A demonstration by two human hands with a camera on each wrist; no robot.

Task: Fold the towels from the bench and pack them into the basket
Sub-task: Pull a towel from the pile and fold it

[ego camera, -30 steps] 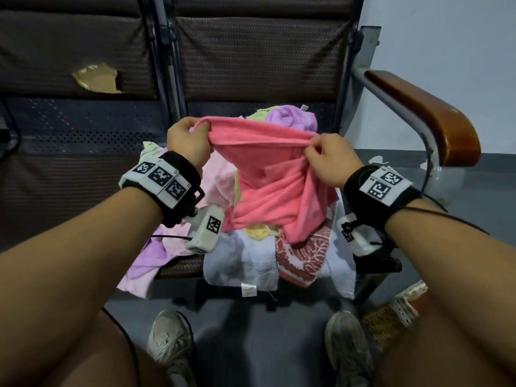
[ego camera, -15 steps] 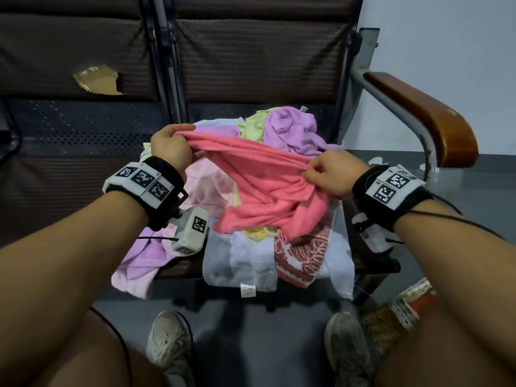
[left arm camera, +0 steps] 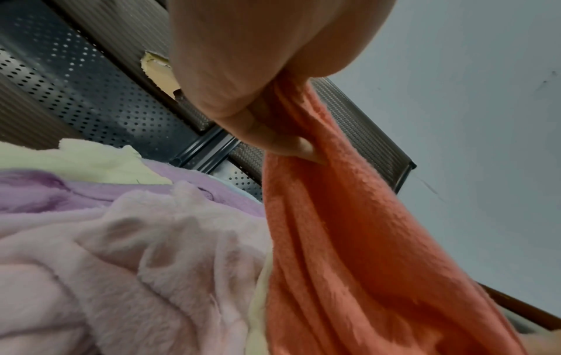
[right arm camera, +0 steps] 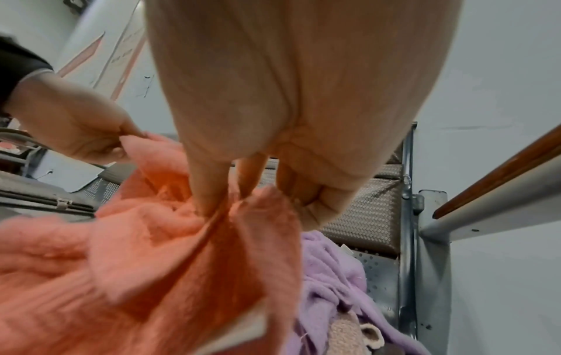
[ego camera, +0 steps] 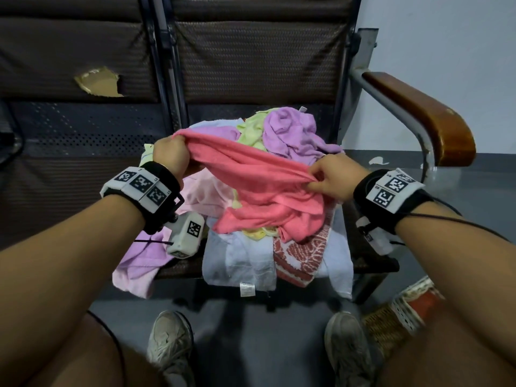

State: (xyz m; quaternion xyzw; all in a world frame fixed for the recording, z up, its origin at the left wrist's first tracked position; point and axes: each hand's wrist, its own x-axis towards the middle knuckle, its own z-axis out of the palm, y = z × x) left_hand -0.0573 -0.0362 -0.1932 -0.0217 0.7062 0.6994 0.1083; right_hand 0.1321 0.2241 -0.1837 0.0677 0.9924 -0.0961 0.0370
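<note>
A coral pink towel (ego camera: 259,185) stretches between both hands above the pile on the bench seat. My left hand (ego camera: 170,152) grips its far left corner in a fist; the left wrist view shows the thumb (left arm camera: 273,141) pressed on the coral pink towel (left arm camera: 349,240). My right hand (ego camera: 329,177) pinches the right edge; the right wrist view shows fingers (right arm camera: 209,189) bunching the coral pink towel (right arm camera: 152,264). The towel's lower part sags onto the pile of towels (ego camera: 243,255). The woven basket (ego camera: 391,322) stands on the floor at lower right, partly hidden by my right arm.
The pile holds lilac (ego camera: 290,132), yellow-green (ego camera: 251,129), pale pink (ego camera: 206,191), pale blue (ego camera: 237,261) and red-patterned (ego camera: 301,255) towels. A wooden armrest (ego camera: 424,113) stands to the right. The bench back (ego camera: 251,60) rises behind. My shoes (ego camera: 170,342) rest on the grey floor.
Both hands have lowered and moved apart, pulling the pink towel wider and flatter over the pile. More of the lilac and yellow-green towels behind it now shows.
</note>
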